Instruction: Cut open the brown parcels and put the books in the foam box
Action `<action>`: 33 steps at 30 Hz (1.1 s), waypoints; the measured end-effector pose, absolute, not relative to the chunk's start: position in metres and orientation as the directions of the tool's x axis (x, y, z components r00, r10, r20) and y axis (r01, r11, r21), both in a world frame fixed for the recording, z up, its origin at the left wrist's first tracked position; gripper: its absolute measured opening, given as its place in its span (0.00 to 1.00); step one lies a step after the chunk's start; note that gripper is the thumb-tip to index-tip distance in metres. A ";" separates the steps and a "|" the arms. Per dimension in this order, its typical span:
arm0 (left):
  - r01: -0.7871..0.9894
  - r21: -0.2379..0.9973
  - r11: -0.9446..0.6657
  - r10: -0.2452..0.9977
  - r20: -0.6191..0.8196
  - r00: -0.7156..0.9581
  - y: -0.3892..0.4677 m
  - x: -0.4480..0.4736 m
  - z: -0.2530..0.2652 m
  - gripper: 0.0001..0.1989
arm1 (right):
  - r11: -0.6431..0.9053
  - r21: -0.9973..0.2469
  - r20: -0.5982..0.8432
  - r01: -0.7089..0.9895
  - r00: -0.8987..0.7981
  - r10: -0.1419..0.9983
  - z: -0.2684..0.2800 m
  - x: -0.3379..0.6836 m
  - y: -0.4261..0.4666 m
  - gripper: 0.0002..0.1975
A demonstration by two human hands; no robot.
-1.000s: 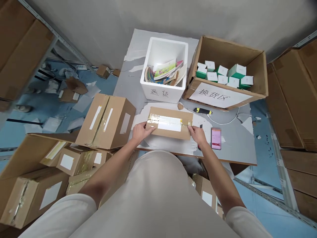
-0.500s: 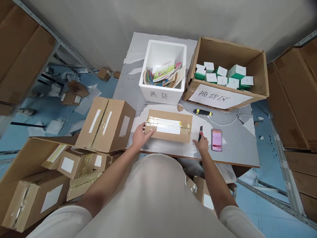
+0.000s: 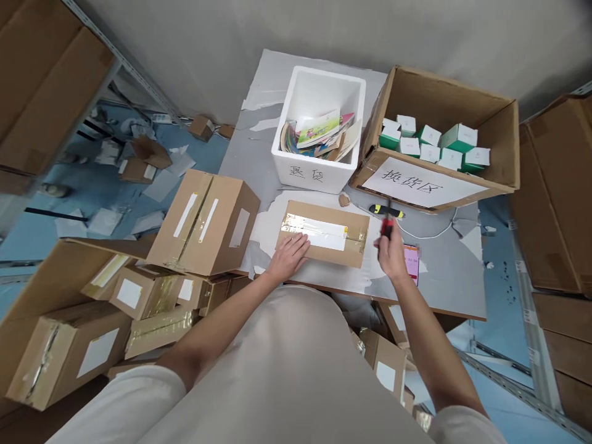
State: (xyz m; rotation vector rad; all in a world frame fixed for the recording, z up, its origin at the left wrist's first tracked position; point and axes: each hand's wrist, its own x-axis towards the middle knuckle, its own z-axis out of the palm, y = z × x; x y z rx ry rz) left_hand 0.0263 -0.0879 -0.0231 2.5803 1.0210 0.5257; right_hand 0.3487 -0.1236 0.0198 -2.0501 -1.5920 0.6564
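Note:
A taped cardboard box (image 3: 319, 253) with a white label lies flat before me on the table. My left hand (image 3: 289, 256) rests on its near left part, fingers stretched out over the cardboard and the label's edge. To the right of the box, my right hand (image 3: 391, 250) is wrapped round a red and black utility knife (image 3: 387, 227), raised with its tip pointing away from me. Behind that knife lies a yellow and black box cutter (image 3: 385, 211). A phone with a pink screen (image 3: 411, 264) is partly covered by my right hand.
A white foam box (image 3: 314, 176) of booklets and a large carton (image 3: 502, 179) of green-white boxes stand at the back. Left of the table is a tall taped box (image 3: 198, 222), above an open carton of parcels (image 3: 69, 259). A white cable (image 3: 428, 234) curves at right.
My right hand has picked the red and black knife up off the table and lifted it. My left hand has shifted from the box's left end onto its top.

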 end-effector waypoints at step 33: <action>0.558 0.388 -0.734 0.663 0.230 0.712 -0.088 0.039 -0.029 0.21 | 0.494 0.033 -0.550 0.869 -0.397 0.735 0.103 0.242 -0.062 0.32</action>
